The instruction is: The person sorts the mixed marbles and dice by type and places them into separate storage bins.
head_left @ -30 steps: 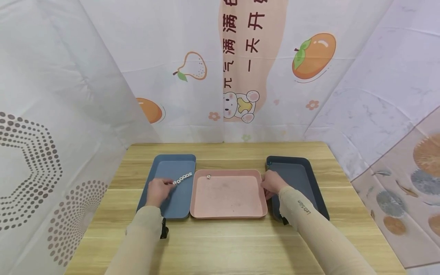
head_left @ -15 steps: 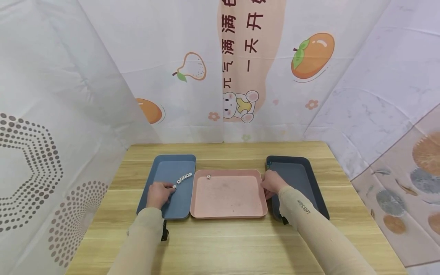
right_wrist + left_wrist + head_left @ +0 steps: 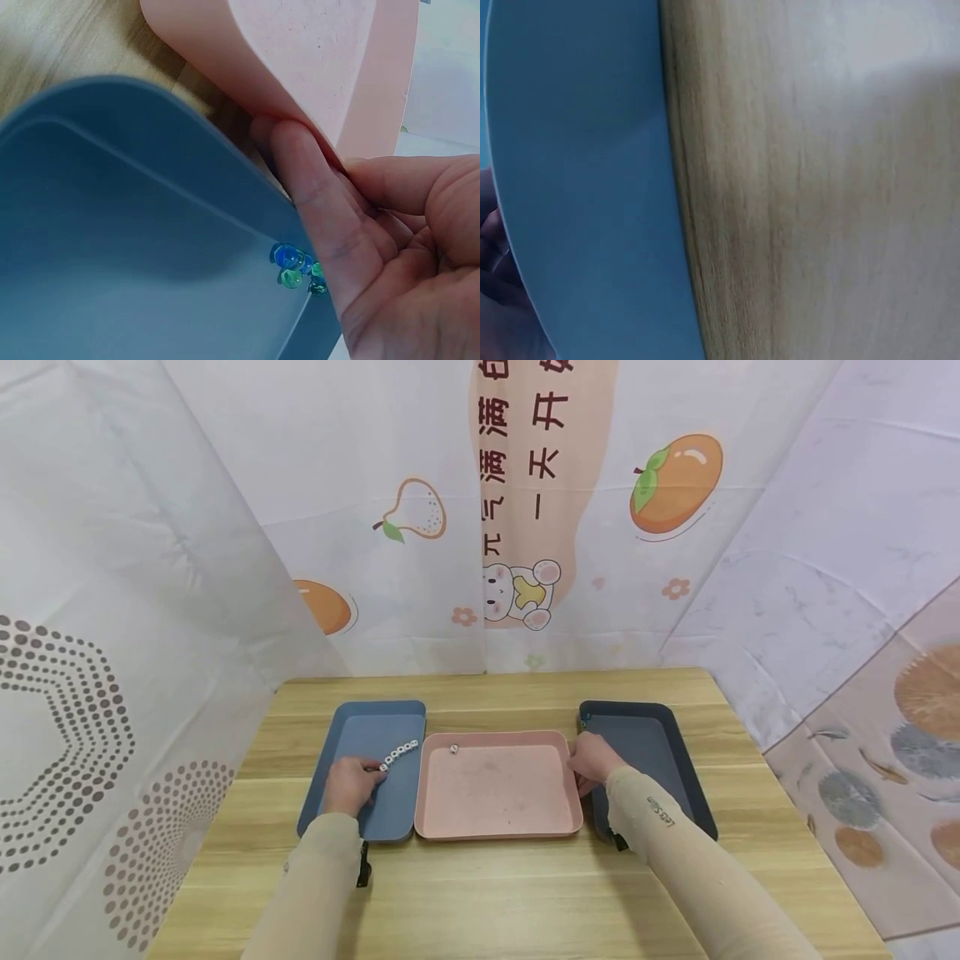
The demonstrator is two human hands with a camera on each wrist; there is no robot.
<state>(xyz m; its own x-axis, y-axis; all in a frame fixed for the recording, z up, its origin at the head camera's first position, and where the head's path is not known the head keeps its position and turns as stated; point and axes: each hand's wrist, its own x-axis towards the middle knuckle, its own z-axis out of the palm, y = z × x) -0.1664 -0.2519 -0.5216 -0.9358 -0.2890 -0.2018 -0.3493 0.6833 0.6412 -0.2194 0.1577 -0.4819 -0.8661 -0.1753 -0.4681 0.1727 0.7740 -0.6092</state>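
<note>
In the head view my left hand [image 3: 349, 783] is over the left blue tray [image 3: 322, 810], finger and thumb pinching the nearest white die [image 3: 383, 768]. That die stands at the near end of a slanting row of several white dice [image 3: 400, 752]. The left wrist view catches only a bit of the hand [image 3: 499, 300] behind the tray wall, and no dice. My right hand [image 3: 375, 232] pinches the right rim of the pink tray [image 3: 277, 75], thumb inside and fingers outside. Inside the pink tray, one die [image 3: 454, 748] lies near the far left corner.
On the right stands a dark blue tray [image 3: 697, 793], partly under my right forearm. Several blue and green glass marbles [image 3: 289, 259] sit along its edge. All three trays stand on a wooden table [image 3: 480, 902], with a printed curtain [image 3: 322, 460] behind.
The nearest die has come slightly towards me, apart from the row, then back in line with it; my left hand has moved along. The right hand keeps its place on the pink tray.
</note>
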